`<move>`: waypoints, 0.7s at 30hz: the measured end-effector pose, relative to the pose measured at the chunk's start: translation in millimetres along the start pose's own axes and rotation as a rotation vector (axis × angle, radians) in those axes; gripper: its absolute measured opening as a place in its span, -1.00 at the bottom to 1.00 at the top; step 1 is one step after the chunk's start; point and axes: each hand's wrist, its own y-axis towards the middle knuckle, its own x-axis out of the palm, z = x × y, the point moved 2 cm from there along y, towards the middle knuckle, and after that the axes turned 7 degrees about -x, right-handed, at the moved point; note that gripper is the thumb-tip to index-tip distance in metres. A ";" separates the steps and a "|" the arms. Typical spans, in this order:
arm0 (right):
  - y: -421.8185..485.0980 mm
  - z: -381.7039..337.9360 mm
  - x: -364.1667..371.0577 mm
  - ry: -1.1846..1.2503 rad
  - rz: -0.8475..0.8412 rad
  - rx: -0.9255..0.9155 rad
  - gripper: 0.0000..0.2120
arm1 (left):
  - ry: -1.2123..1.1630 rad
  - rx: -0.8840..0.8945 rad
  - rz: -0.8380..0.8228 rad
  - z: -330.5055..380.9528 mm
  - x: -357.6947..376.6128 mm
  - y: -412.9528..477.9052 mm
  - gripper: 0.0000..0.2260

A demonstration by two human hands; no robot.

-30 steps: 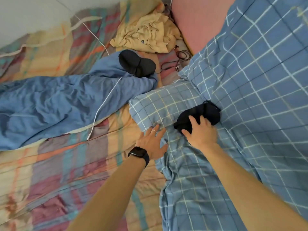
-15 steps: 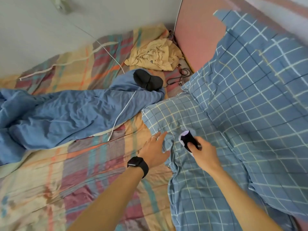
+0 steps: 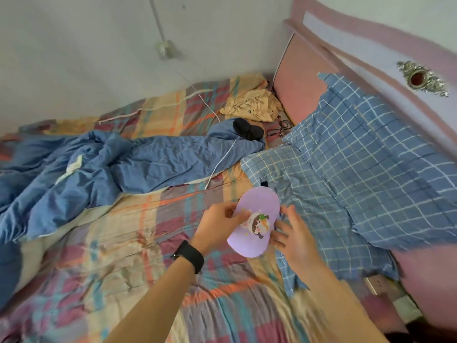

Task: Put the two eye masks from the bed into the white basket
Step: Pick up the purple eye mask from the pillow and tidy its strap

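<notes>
Since a moment ago you have lifted the first eye mask [image 3: 254, 222] off the checked pillow [image 3: 371, 169] and turned it over, so its lilac printed face now shows instead of the black back. It sits between your two hands above the bed [image 3: 123, 243]. Your left hand [image 3: 217, 227] has its fingers [image 3: 241, 215] closed on the mask's left edge, thumb on top. Your right hand [image 3: 294, 237] is blurred beside the right edge; I cannot tell whether its fingers grip or only touch.

The second eye mask [image 3: 248, 129], black, lies well beyond your fingertips on the blue blanket [image 3: 123, 164], near the headboard [image 3: 296, 78].

Expect both masks to be light, soft and floppy, nothing fragile. A pinch at one end or around the narrow middle should hold. Watch the strap peeking out at the lilac mask's far end; it may snag. The white basket is not in view.
</notes>
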 end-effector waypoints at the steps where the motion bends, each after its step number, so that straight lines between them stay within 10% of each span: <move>1: -20.5 0.4 14.6 -0.025 -0.017 -0.063 -0.69 | -0.020 0.012 0.025 -3.3 -10.9 -20.6 -0.80; 9: -136.1 37.8 110.5 -0.458 -0.115 -0.473 -0.60 | -0.239 0.115 0.125 -70.3 -98.3 -145.9 -0.48; 13: -171.4 54.8 139.8 -0.594 -0.198 -0.510 -0.74 | 0.217 0.315 0.209 -108.2 -129.6 -196.3 -0.25; 16: -190.5 62.9 161.4 -0.695 -0.337 -0.469 -0.72 | 0.503 0.433 0.247 -116.6 -138.5 -223.9 -0.41; 21: -210.6 71.6 190.3 -0.967 -0.258 -0.641 -0.70 | 0.323 0.300 0.293 -131.6 -157.4 -244.7 -0.78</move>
